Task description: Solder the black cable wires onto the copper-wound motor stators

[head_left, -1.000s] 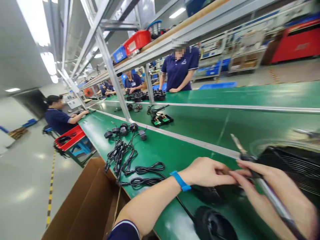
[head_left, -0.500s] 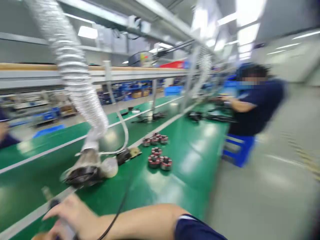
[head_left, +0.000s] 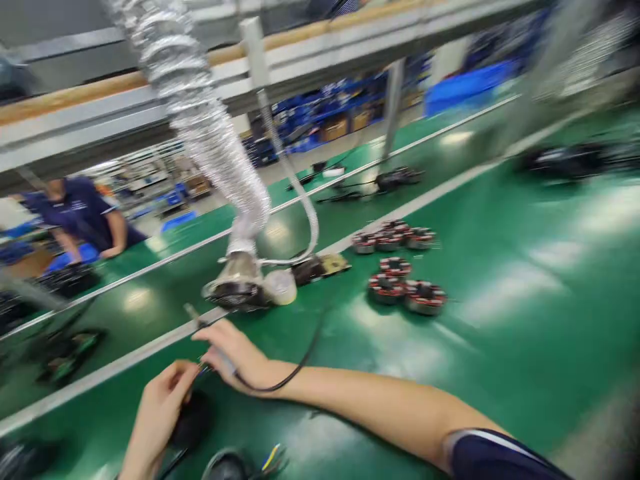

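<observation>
My right hand is closed around a grey-handled tool with a black cord that runs back over the forearm. The tool's tip is blurred, and its kind is not clear. To its left, my left hand pinches what look like thin wires close to the right fingertips. Below the left fingers a dark round part shows, partly hidden by that hand. Nearer me, at the bottom edge, lies another round black part with coloured wire ends.
A silver flexible duct hangs down to a hood just beyond my hands. Several red-and-black motor stators stand on the green bench. A person in dark blue works across the bench. Black parts lie at right.
The view has swung left and down, so my left hand and the round parts now show. The person at right has left the view. My right hand still holds the tool.
</observation>
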### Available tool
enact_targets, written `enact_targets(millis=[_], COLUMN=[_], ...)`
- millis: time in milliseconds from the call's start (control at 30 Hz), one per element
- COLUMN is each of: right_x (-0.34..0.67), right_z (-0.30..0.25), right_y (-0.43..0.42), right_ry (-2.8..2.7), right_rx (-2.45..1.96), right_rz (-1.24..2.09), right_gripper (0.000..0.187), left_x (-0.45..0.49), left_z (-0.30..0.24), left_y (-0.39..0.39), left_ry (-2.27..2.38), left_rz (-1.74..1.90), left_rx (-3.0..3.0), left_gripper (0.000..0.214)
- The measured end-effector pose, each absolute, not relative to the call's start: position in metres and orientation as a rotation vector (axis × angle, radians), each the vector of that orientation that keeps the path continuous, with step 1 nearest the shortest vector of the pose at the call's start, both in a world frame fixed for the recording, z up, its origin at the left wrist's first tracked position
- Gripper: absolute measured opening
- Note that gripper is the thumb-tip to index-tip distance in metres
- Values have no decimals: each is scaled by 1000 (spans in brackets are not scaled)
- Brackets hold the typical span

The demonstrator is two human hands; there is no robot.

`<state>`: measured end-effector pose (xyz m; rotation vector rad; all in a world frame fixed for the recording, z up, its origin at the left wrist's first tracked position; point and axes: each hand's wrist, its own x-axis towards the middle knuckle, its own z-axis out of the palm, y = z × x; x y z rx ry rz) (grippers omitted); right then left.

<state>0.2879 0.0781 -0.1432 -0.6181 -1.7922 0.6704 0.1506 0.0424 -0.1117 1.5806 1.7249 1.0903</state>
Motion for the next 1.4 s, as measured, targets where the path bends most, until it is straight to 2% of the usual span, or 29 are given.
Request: enact_targets(millis=[100, 233, 333, 1400], right_x=[296, 300, 300, 301], right_z=[-134, -127, -127, -122], right_y=[80, 80, 76, 73], right_ry=[-1706, -1560, -1507, -1439], right_rx=[-531, -581, -596, -575], right_rz=[772, 807, 800, 846], right_gripper=[24, 16, 22, 20], left_x=[115, 112, 116, 115], left_z=[-102, -103, -107, -106], left_y=[23, 25, 28, 30], left_ry=[1796, 1732, 1676, 1635], left_rz=[1038, 1075, 1058, 1071], left_rx=[1494, 1409, 1417, 1368], left_gripper=[39, 35, 33, 27])
